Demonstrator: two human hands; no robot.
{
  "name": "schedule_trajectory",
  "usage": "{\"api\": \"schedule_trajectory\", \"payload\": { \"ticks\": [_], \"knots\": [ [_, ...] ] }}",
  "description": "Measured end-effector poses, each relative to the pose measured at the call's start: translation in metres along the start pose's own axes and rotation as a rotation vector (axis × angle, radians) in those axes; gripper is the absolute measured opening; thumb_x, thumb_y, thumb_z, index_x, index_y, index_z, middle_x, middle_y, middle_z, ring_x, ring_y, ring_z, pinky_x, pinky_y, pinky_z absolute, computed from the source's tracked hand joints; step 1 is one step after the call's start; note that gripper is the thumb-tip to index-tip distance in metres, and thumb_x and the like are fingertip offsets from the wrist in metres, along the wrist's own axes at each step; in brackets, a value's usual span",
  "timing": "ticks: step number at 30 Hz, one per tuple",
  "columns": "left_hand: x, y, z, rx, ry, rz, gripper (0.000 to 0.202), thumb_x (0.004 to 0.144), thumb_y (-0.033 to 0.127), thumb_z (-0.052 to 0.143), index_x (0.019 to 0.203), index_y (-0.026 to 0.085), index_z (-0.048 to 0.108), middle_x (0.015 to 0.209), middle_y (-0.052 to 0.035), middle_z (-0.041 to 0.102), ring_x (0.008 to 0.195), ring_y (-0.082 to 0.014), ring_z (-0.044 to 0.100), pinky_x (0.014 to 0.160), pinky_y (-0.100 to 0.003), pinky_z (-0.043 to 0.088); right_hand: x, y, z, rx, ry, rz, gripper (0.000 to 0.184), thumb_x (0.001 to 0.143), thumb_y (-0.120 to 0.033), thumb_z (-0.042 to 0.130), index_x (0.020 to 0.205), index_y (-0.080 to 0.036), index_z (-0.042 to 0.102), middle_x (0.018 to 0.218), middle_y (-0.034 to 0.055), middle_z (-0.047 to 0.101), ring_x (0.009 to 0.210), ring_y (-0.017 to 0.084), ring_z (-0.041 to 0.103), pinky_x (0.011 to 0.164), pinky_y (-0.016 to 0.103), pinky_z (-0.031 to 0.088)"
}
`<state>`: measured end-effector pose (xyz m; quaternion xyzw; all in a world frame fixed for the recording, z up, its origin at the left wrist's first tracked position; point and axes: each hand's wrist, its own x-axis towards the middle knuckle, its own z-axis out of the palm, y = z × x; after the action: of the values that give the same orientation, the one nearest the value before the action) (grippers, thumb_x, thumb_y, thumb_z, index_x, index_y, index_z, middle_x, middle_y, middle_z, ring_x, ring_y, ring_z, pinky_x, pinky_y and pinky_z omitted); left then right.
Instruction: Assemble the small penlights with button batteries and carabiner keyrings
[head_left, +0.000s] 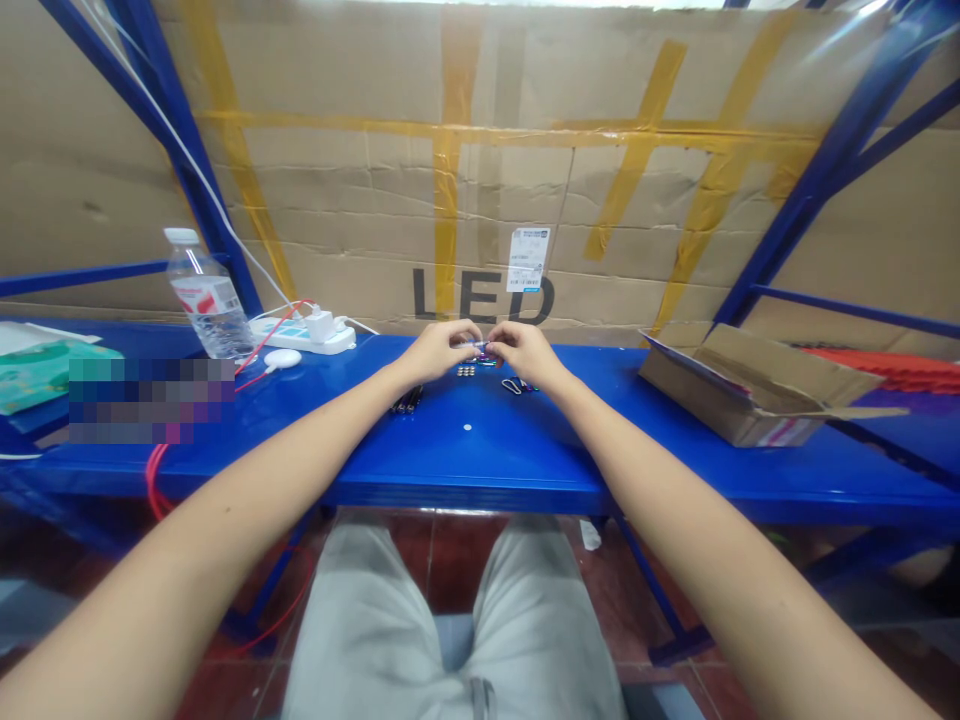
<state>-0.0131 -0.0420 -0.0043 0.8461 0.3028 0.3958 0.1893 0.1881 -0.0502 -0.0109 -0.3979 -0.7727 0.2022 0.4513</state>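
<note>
My left hand [441, 352] and my right hand [528, 354] meet over the far middle of the blue table [480, 460]. Thumb and fingers of each are pinched together at something small, too blurred to name. Just below the fingertips lies a cluster of small silvery pieces [466, 371]. A carabiner-like metal loop [511, 386], with small coloured bits beside it, rests under my right hand. Several thin dark pieces with shiny ends [407, 402] lie by my left wrist, partly hidden by the forearm.
A water bottle [210, 300], a white power strip [319, 332] and a red cable [156, 480] are on the left. An opened cardboard box [720, 400] stands at right. Behind the table rises a large taped cardboard panel [360, 210]. A white dot [467, 427] marks the tabletop.
</note>
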Motion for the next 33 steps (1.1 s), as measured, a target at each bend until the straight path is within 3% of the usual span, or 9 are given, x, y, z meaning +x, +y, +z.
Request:
{"api": "schedule_trajectory", "payload": {
  "ticks": [7,10,14,18,22,26,33],
  "knots": [
    [0.000,0.012,0.001,0.211,0.000,0.055,0.018,0.091,0.032,0.055,0.094,0.018,0.065,0.090,-0.0040,0.070,0.084,-0.0179,0.062,0.076,-0.030,0.044,-0.004,-0.008,-0.011,-0.288,-0.125,-0.188,0.023,0.089,-0.019,0.049,0.072,-0.016,0.064,0.071,0.0040,0.067,0.070,0.015,0.058,0.069,0.026,0.041],
    [0.000,0.015,0.002,0.300,-0.036,0.032,0.034,0.098,0.034,0.040,0.084,0.016,0.065,0.083,-0.0066,0.070,0.079,-0.0199,0.061,0.074,-0.033,0.044,-0.005,-0.010,-0.013,-0.352,-0.132,-0.244,0.024,0.089,-0.018,0.048,0.070,-0.015,0.062,0.069,0.0049,0.066,0.068,0.015,0.056,0.068,0.026,0.039],
    [0.000,0.014,0.002,0.356,-0.064,0.039,0.029,0.096,0.030,0.043,0.085,0.017,0.066,0.085,-0.0069,0.071,0.081,-0.0211,0.063,0.073,-0.033,0.044,-0.007,-0.013,-0.014,-0.424,-0.167,-0.274,0.023,0.087,-0.016,0.049,0.068,-0.015,0.062,0.067,0.0050,0.064,0.065,0.015,0.052,0.066,0.026,0.036],
    [-0.002,0.013,0.003,0.331,-0.076,0.051,0.025,0.095,0.029,0.044,0.090,0.017,0.065,0.089,-0.0069,0.072,0.084,-0.0205,0.065,0.075,-0.032,0.045,-0.008,-0.015,-0.014,-0.393,-0.183,-0.236,0.024,0.085,-0.016,0.050,0.064,-0.015,0.061,0.063,0.0036,0.062,0.063,0.014,0.050,0.064,0.027,0.034],
    [-0.005,0.017,0.007,0.304,-0.105,0.054,0.016,0.093,0.028,0.050,0.089,0.017,0.062,0.081,-0.0048,0.069,0.076,-0.0188,0.063,0.070,-0.030,0.044,-0.009,-0.014,-0.015,-0.273,-0.245,-0.110,0.026,0.085,-0.025,0.054,0.061,-0.015,0.059,0.058,0.0015,0.060,0.058,0.013,0.051,0.061,0.026,0.036],
    [-0.009,0.021,0.011,0.268,-0.110,0.121,0.005,0.090,0.021,0.051,0.094,0.019,0.054,0.084,-0.0038,0.068,0.075,-0.0171,0.062,0.068,-0.028,0.043,-0.010,-0.015,-0.019,-0.113,-0.318,0.011,0.028,0.085,-0.034,0.056,0.063,-0.016,0.058,0.056,0.0006,0.059,0.052,0.013,0.052,0.055,0.026,0.038],
    [-0.012,0.027,0.010,0.332,-0.095,0.161,0.018,0.093,0.024,0.051,0.111,0.019,0.052,0.086,-0.0048,0.067,0.074,-0.0183,0.062,0.067,-0.029,0.042,-0.009,-0.016,-0.030,-0.062,-0.379,0.004,0.034,0.084,-0.044,0.061,0.064,-0.016,0.059,0.056,0.0013,0.059,0.053,0.013,0.053,0.055,0.026,0.040]
  ]
}}
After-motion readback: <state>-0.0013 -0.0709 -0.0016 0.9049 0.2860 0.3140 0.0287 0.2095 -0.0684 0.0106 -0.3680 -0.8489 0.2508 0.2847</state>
